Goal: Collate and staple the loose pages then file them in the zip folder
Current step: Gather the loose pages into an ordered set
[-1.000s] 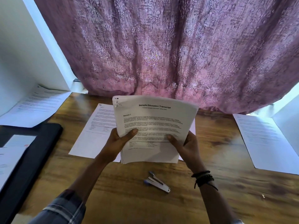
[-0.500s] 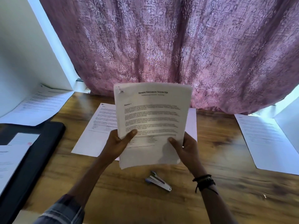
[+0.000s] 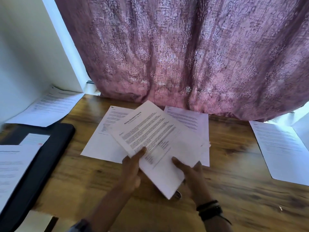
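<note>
The black zip folder [image 3: 50,156] lies at the left of the counter [image 3: 234,198], a sheet on it. The left hand [image 3: 132,168] has its grip closed on the slanted page stack [image 3: 160,141], thumb on top. The right hand [image 3: 192,171] clasps the stack's lower right edge, above loose pages [image 3: 100,144] lying flat.

We see a table [image 3: 234,190] of brown wood with dark grain and a soft shine. The stack of pages [image 3: 158,139] over the table is smooth, dull white paper. Behind the table, the curtain [image 3: 184,56] is bumpy purple cloth. On the table's left, the zip folder [image 3: 55,148] looks black and matt.
</note>
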A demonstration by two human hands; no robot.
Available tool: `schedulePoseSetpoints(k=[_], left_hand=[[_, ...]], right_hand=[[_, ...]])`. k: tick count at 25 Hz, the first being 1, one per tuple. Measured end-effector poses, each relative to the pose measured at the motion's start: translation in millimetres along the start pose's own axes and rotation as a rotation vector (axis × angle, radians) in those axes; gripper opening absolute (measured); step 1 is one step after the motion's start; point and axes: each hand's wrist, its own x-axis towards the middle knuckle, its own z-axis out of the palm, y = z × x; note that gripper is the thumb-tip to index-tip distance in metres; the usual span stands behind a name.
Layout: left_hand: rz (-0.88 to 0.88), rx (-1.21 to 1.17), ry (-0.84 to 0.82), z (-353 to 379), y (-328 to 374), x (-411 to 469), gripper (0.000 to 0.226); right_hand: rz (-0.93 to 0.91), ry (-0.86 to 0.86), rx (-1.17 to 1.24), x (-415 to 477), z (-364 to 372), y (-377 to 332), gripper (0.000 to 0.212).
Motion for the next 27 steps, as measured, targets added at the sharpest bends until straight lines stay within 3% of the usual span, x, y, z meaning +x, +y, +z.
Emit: schedulePoseSetpoints(k=[3, 5, 8, 10, 12, 15, 19, 24, 27], left_hand=[[0.108, -0.208, -0.175, -23, 32, 20, 0.039], [0.112, -0.191, -0.27, -39, 58, 31, 0.047], [0.106, 0.34, -0.417, -45, 71, 36, 0.064], [0.174, 0.62, -0.475, -36, 61, 34, 0.05], [0.312, 0.617, -0.434, -25, 50, 32, 0.032], [0.445, 0.601, -0.389, -21, 43, 33, 0.026], [0.413, 0.588, -0.385, -32, 23, 36, 0.045], [0.437, 0.58, -0.306, -35, 13, 36, 0.033], [0.467, 0.571, -0.343, -35, 12, 37, 0.034]], right_hand=[[-0.009, -0.049, -0.129, 11, -49, -30, 0.047], [0.022, -0.089, -0.216, 14, -77, -46, 0.054], [-0.03, -0.143, -0.324, 16, -92, -56, 0.053], [-0.097, -0.138, -0.327, 19, -89, -57, 0.05], [-0.195, -0.093, -0.329, 20, -83, -56, 0.047], [-0.286, 0.008, -0.36, 19, -81, -47, 0.051], [-0.272, 0.06, -0.412, 16, -85, -17, 0.041], [-0.186, 0.164, -0.461, 12, -79, 19, 0.023], [-0.186, 0.175, -0.442, 12, -81, 26, 0.026]])
